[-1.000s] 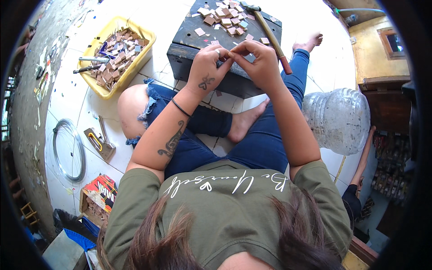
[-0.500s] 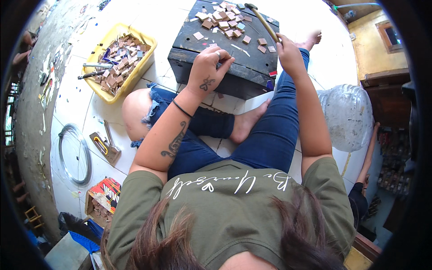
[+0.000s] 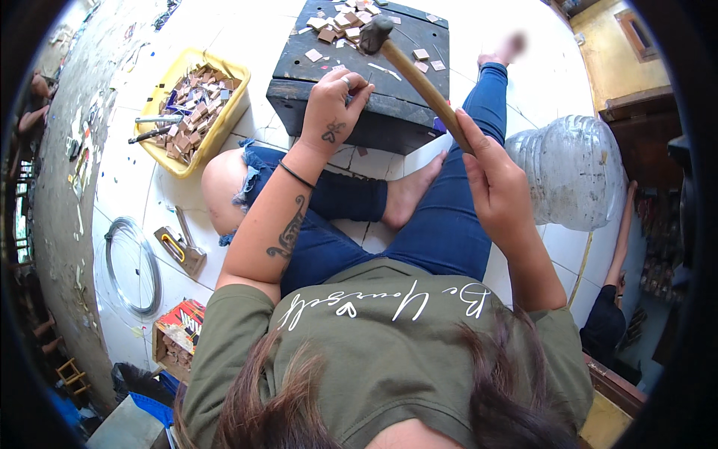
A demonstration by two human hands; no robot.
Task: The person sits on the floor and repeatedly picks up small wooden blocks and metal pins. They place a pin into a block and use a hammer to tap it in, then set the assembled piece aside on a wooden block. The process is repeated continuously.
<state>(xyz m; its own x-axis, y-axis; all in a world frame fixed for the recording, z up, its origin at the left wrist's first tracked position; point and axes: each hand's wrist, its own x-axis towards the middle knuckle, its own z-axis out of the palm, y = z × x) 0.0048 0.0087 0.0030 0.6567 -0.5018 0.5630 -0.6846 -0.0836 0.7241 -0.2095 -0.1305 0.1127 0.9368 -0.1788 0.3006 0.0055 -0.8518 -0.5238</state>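
Note:
My right hand (image 3: pixel 493 183) is wrapped round the wooden handle of a hammer (image 3: pixel 425 86). Its dark head hangs in the air over the black wooden block (image 3: pixel 288 93) in front of me. Above the block's near edge, my left hand (image 3: pixel 334 108) pinches a thin dark nail (image 3: pixel 369 78) that sticks up from between thumb and forefinger. What lies under those fingertips is hidden. Small pinkish-brown square pieces (image 3: pixel 327 35) are heaped on the far part of the block, some partly behind the hammer head. A pale strip (image 3: pixel 384 71) lies just beyond my left fingers.
At left stands a yellow basin (image 3: pixel 241 101) full of similar pieces and some tools. A wire coil (image 3: pixel 155 280), a staple gun (image 3: pixel 183 253) and a red box (image 3: pixel 176 325) lie on the tiles. A large clear plastic bottle (image 3: pixel 572 176) is at right; another person's arm (image 3: pixel 622 232) shows beyond.
My right hand has come back toward me with the hammer, whose head has swung nearer and higher over the block. My left hand keeps its pinch near the block's edge.

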